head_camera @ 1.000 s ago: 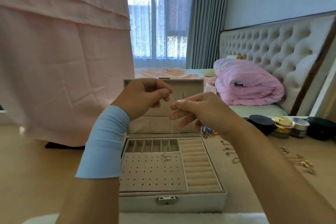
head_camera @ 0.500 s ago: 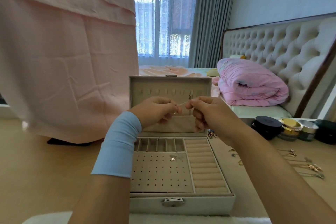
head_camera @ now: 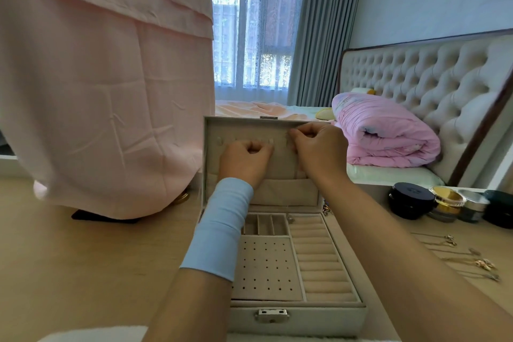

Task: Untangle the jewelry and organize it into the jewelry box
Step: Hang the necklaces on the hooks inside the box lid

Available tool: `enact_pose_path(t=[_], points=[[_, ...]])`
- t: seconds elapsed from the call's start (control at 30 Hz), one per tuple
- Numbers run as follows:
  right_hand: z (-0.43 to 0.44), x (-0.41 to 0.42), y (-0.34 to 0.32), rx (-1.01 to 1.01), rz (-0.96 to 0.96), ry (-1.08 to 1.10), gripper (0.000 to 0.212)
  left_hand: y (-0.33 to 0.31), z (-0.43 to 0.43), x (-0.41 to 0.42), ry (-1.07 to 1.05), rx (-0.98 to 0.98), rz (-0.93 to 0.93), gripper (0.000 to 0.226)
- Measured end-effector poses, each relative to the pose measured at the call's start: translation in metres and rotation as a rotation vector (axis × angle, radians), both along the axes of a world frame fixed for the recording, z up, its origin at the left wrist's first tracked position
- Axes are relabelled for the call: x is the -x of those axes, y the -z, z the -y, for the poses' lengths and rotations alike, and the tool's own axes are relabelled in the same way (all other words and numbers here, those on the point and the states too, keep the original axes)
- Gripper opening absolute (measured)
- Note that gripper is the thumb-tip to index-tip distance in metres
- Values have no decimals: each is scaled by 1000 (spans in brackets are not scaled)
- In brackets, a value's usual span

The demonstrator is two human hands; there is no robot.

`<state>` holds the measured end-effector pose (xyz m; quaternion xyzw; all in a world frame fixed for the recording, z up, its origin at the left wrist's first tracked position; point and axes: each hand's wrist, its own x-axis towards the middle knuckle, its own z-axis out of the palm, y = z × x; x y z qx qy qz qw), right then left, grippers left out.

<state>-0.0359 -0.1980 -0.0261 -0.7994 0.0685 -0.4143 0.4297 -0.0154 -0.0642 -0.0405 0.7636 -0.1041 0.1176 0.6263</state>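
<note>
Against the upright lid of the open grey fabric-lined jewelry box (head_camera: 344,275) on the pale wooden worktop (head_camera: 83,258), the left hand (head_camera: 245,159) and right hand (head_camera: 319,150) are raised, fingers pinched shut, apparently so that a thin chain, too fine to be seen, can be hung on the lid's hooks.

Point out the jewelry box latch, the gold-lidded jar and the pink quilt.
latch (head_camera: 272,315), head view, middle of the metal clasp on the box's front wall.
gold-lidded jar (head_camera: 447,197), head view, top of its gold lid.
pink quilt (head_camera: 385,130), head view, middle of the folded bundle.
</note>
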Motion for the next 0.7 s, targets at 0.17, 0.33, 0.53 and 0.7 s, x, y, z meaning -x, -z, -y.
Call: enact_pose_path(t=[0.17, 0.33, 0.53, 0.7], points=[[-2, -7, 1, 102, 39, 122, 11, 3, 7, 1, -116, -102, -21, 29], [-4, -4, 2, 199, -5, 127, 11, 10, 3, -3, -92, -135, -93, 35], [-2, 14, 12, 263, -215, 60, 12, 7, -3, -2, 25, -278, -99, 31], [-8, 33, 20, 21, -434, -166, 33, -1, -8, 8, 386, -450, -173, 22]])
